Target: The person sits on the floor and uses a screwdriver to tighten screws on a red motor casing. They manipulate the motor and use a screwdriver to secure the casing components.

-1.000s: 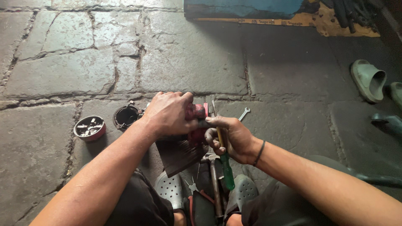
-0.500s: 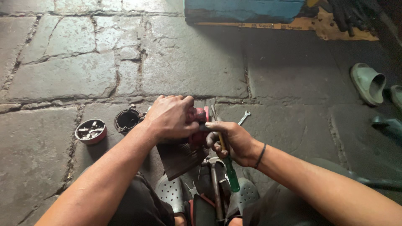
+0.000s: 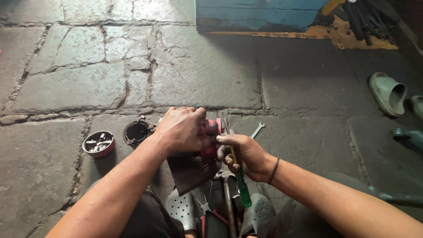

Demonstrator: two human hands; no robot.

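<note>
My left hand [image 3: 183, 128] grips the top of a red, dirty metal part [image 3: 209, 128] that rests on a dark ridged block [image 3: 194, 169] between my knees. Beside it, my right hand [image 3: 244, 153] holds a screwdriver with a green handle [image 3: 241, 188]; the handle points down toward me and the shaft runs up past the red part. Both hands touch at the red part, most of which is hidden under my fingers.
A red tin with small metal bits [image 3: 98, 143] and a black round part [image 3: 136, 131] lie at the left on the stone floor. A small wrench [image 3: 257, 129] lies to the right, a hammer [image 3: 228, 198] and pliers [image 3: 205, 210] between my grey sandals [image 3: 180, 209]. Green sandals [image 3: 387, 93] lie at the right, a blue box [image 3: 264, 15] at the back.
The screwdriver in my right hand has shifted slightly, its handle angled lower toward me. My left hand stays clamped on the red part.
</note>
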